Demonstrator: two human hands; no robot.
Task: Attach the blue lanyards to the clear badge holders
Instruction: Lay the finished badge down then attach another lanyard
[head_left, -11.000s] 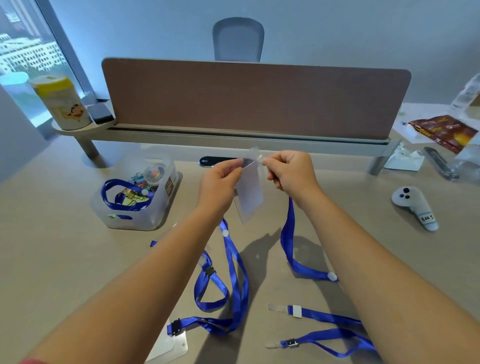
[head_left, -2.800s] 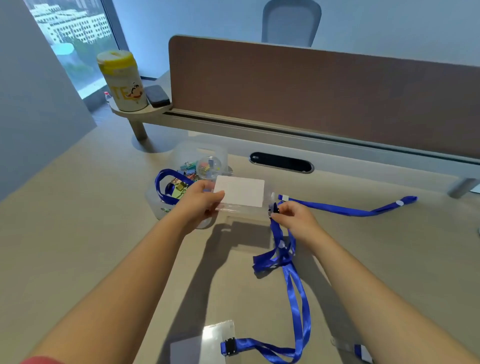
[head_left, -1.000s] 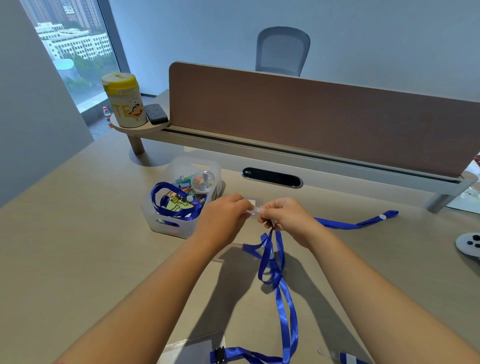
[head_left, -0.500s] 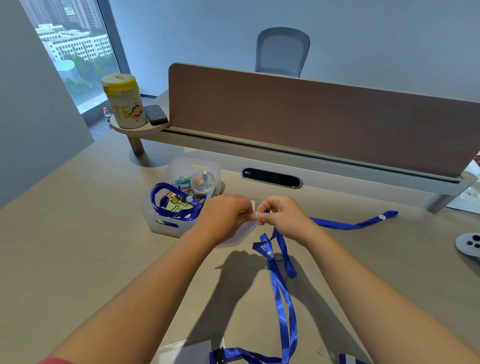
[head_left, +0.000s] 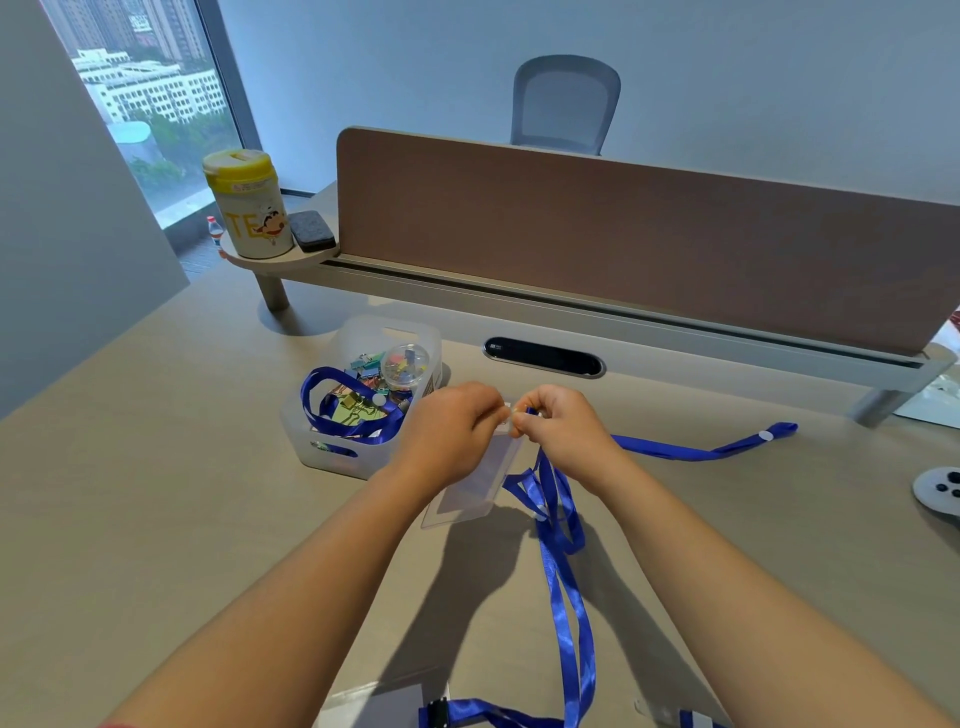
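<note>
Beige table with a brown divider along its far edge. Near the table's middle, the left hand and right hand meet, both pinched shut on the top edge of a clear holder that hangs tilted below them. A blue lanyard trails from the right hand toward the near edge. A bin sits left of the hands.

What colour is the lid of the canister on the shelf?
Yellow; the canister lid shows best in the head view.
</note>
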